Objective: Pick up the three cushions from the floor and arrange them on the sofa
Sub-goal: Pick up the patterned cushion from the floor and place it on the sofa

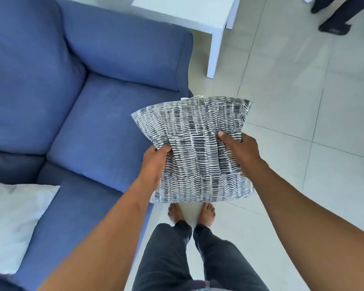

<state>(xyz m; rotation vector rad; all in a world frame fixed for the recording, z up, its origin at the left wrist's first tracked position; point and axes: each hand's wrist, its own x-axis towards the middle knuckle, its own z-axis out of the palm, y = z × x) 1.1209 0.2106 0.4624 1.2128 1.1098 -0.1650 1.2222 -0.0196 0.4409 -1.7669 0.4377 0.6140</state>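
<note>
**Patterned cushion up in both hands at the sofa's edge**

Biggest thing in view: the blue sofa (97, 127), filling the left side, its seat bare in the middle and its arm running up toward the top of the picture. Pale floor tiles (303, 114) take the right side, and a white side table (189, 13) stands just beyond the sofa arm, one leg planted on the tiles.

On to the cushions. A white cushion (11, 223) lies on the sofa seat at the lower left, partly cut off by the frame edge. The black-and-white patterned cushion (198, 148) is off the floor, held in the air in front of the person, over the tiles and just overlapping the front corner of the sofa seat. A small label sticks out at its far edge.

The grip: the left hand (153, 162) clamps the cushion's left side, fingers curled over and bunching the fabric. The right hand (242, 148) grips the right side, thumb pressed into the top face, other fingers hidden beneath. Both are closed firmly on it.

Below, the person's bare feet (191, 213) stand close together on the tiles, right beside the sofa front, dark trousers above them. At the top right, another person's dark legs (336, 17) stand well apart from all this.
</note>
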